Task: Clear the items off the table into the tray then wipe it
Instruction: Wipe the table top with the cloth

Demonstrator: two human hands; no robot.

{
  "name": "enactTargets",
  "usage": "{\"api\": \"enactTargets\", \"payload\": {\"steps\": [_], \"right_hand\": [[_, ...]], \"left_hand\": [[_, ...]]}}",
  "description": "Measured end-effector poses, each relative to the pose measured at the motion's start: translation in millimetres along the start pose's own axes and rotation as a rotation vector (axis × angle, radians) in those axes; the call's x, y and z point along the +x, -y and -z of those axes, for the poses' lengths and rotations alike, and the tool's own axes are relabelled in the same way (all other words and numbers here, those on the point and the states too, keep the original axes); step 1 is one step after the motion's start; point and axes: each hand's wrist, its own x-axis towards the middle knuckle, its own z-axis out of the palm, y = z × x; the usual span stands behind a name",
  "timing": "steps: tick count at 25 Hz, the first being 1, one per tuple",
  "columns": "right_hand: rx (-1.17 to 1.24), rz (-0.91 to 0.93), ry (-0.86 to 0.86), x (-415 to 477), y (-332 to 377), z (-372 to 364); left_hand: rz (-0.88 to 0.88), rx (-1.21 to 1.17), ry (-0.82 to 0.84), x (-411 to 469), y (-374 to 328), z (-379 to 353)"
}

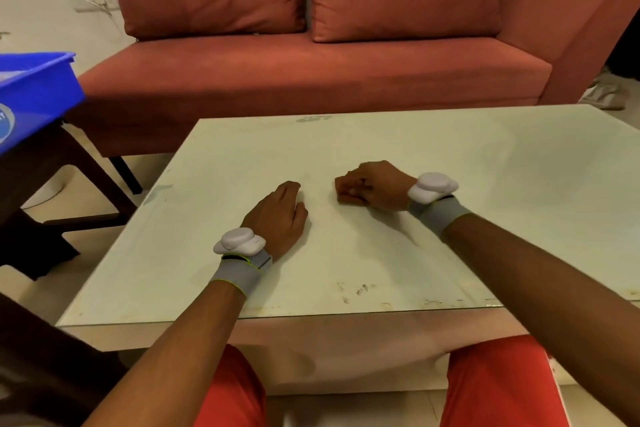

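Observation:
The pale glass-topped table (467, 163) carries no loose items, only smudges and marks near its front edge. My left hand (278, 215) lies palm down on the middle of the top, fingers loosely extended and holding nothing. My right hand (375, 185) rests just to its right, curled into a loose fist with the knuckles toward the left hand; I see nothing in it. A blue plastic tray (38, 97) stands off to the far left, higher than the table; its inside is mostly out of sight. Both wrists wear grey bands with white devices.
The tray sits on a dark wooden side table (52, 166) left of the main table. A red sofa (311, 73) with two cushions runs along the far side, close to the table's back edge. My knees in red trousers are under the front edge.

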Motion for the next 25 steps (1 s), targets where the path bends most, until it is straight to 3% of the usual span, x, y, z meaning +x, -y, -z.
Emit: {"api": "enactTargets", "payload": {"steps": [3, 5, 8, 12, 14, 17, 20, 21, 23, 25], "right_hand": [[0.035, 0.141, -0.027, 12, 45, -31], [0.071, 0.266, 0.122, -19, 55, -26], [0.162, 0.261, 0.35, -46, 22, 7], [-0.026, -0.095, -0.029, 11, -24, 8], [0.081, -0.073, -0.088, 33, 6, -15], [0.115, 0.201, 0.099, 7, 41, -31], [0.217, 0.2, 0.353, -14, 10, 2], [0.187, 0.14, 0.299, -10, -5, 12], [0.093, -0.027, 0.027, 15, -31, 14], [0.152, -0.147, -0.199, 49, -26, -4]], "left_hand": [[-0.018, -0.029, -0.031, -1, 1, 0], [-0.003, -0.041, -0.036, 0, 3, 0], [-0.009, -0.012, -0.038, 0, 4, -2], [-0.008, 0.0, -0.026, 0, 3, -3], [-0.01, -0.016, -0.026, -1, 3, -1], [0.004, -0.147, -0.014, 3, 6, 1], [0.041, -0.27, 0.062, 16, 14, 8], [0.039, -0.266, 0.073, 21, 17, 10], [0.059, -0.238, 0.064, 35, 24, 15], [0.099, -0.21, 0.069, 52, 27, 15]]}}
